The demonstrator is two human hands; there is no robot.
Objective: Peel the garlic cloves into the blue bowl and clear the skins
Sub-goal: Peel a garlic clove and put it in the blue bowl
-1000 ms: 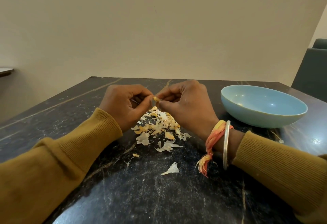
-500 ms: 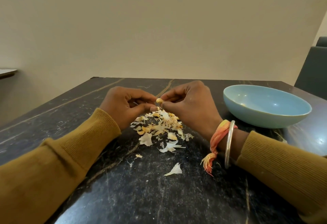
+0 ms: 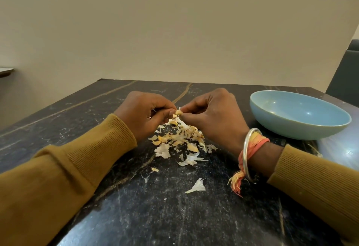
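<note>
A small yellowish garlic clove (image 3: pixel 178 112) is held between both hands above a heap of white and tan garlic skins (image 3: pixel 180 138) on the black marble table (image 3: pixel 174 216). My left hand (image 3: pixel 143 115) pinches the clove from the left with curled fingers. My right hand (image 3: pixel 213 115) pinches it from the right with thumb and forefinger. The blue bowl (image 3: pixel 299 115) stands to the right of my right hand; what I see of its inside holds nothing.
Loose skin flakes (image 3: pixel 197 186) lie nearer to me on the table. A beige wall rises behind the table's far edge. A dark chair (image 3: pixel 345 74) stands at the far right. My right wrist carries a metal bangle and an orange thread.
Both hands have stayed together over the skin heap, working the clove; the clove's light flesh shows a little more between the fingertips. The bowl has not moved.
</note>
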